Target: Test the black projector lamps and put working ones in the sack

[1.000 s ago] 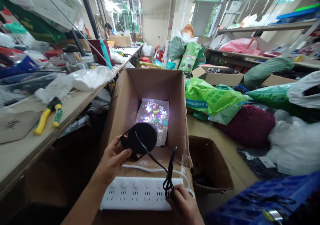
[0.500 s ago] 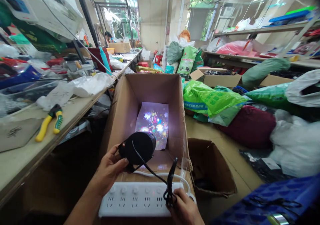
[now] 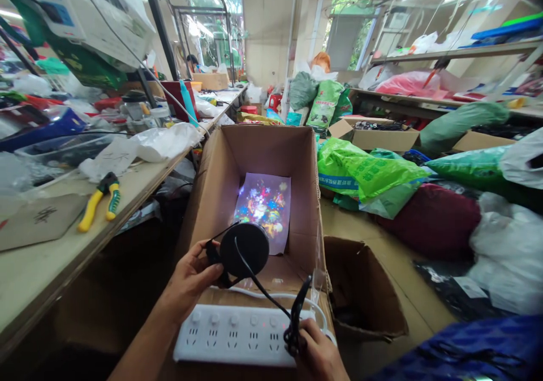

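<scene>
My left hand is closed on the bracket of a round black projector lamp, its flat back turned towards me. A colourful light pattern falls on a white paper sheet inside an open cardboard box in front of the lamp. From the lamp's back a black cable runs to a tied cable bundle, which my right hand grips over the right end of a white power strip. Whether a plug sits in the strip there is hidden by the hand.
Yellow-green pliers lie on the workbench at left, near plastic bags. A second cardboard box stands on the floor to the right. Green bags and a maroon sack are beyond it. A person shows far back.
The light pattern on the paper has changed in colour and layout. The lamp has turned slightly, showing its back more squarely. The whole view has shifted a little; both hands keep their holds.
</scene>
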Demonstrator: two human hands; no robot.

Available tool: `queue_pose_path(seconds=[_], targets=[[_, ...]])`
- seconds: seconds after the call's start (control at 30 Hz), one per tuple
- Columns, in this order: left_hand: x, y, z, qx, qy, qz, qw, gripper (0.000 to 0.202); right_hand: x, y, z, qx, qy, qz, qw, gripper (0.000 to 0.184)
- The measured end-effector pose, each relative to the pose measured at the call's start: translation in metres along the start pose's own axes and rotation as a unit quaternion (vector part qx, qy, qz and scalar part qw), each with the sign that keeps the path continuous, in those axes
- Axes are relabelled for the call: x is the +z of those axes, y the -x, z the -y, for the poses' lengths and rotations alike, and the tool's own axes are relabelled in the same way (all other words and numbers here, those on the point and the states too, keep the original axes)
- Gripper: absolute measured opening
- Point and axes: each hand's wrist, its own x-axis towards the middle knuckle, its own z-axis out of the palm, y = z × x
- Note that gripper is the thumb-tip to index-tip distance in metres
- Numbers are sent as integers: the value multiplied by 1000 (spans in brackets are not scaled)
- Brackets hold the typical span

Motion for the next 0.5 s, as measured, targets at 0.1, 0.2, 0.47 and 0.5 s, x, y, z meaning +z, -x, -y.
queue_pose_path(seconds=[0.1,0.2,0.47,0.5], targets=[[-1,-1,0,-5,-8,0,1000,53,-1,-1,-1,6,-45,11,999,24],[-1,-2,4,-3,-37,-10,999,52,-7,-4,2,39,-120,-9,992,24],[12,13,25,113,-334,-47,935,38,-51,-46,12,287,-322,-25,902,25],[15,17,25,133,-367,-45,920,36,-54,-52,12,311,-351,-31,883,28]])
